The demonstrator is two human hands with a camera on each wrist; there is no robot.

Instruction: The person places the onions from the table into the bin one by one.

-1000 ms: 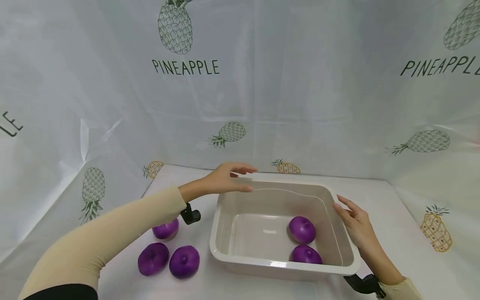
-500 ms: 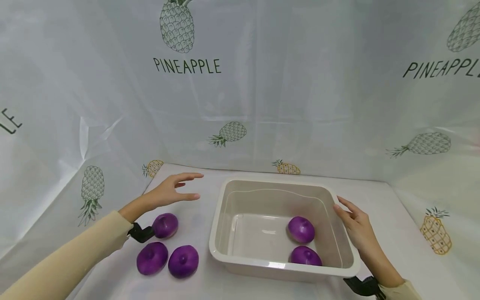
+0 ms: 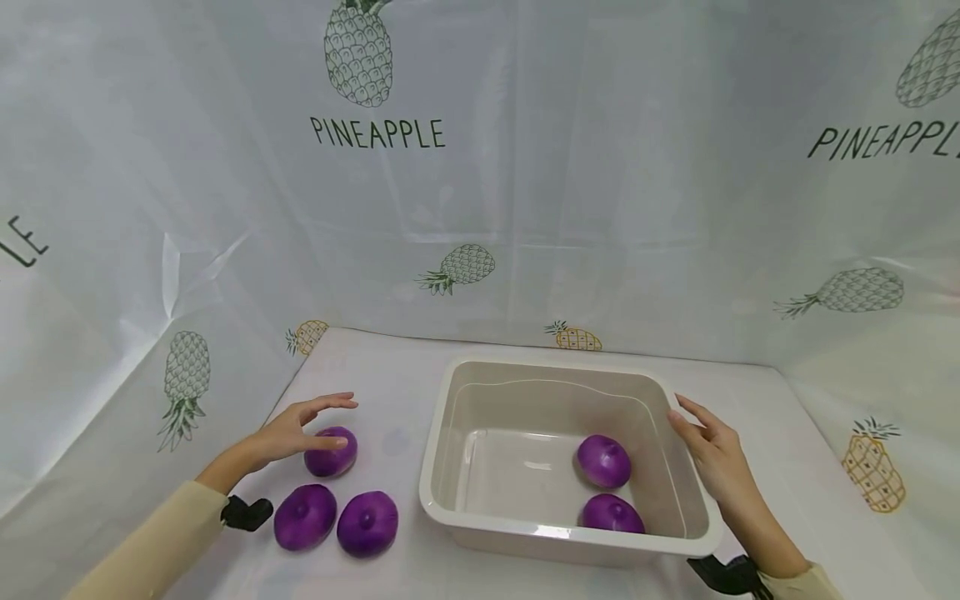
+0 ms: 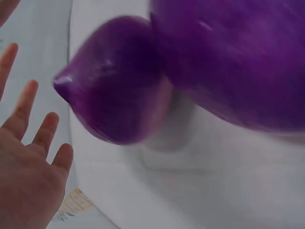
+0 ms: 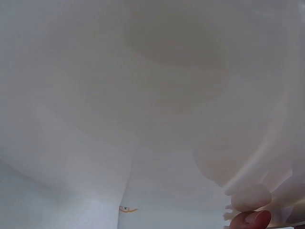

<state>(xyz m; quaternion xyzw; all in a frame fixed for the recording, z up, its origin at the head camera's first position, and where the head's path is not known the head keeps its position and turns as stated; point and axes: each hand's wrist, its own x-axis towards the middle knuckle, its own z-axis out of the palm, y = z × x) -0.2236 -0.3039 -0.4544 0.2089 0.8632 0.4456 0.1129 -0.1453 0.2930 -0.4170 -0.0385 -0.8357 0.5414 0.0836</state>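
Head view was evenly lit, slightly grey, mostly sharp; the shiny white pineapple-printed plastic sheeting (image 3: 600, 167) showed pale glare streaks, brightest patches at left. Beige rectangular plastic bin (image 3: 517, 479) caught hot spots on its floor and front rim. Left wrist view ran dimmer and soft — small highlights on the glossy purple teardrop-shaped onion (image 4: 116, 81), diffuse shadow on the smooth white tabletop (image 4: 200, 200). Right wrist view was murky, low-contrast — smeary reflections on a glossy pale surface (image 5: 119, 95).

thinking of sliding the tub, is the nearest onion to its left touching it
Apart: the head view shows white table between the onion and the tub.
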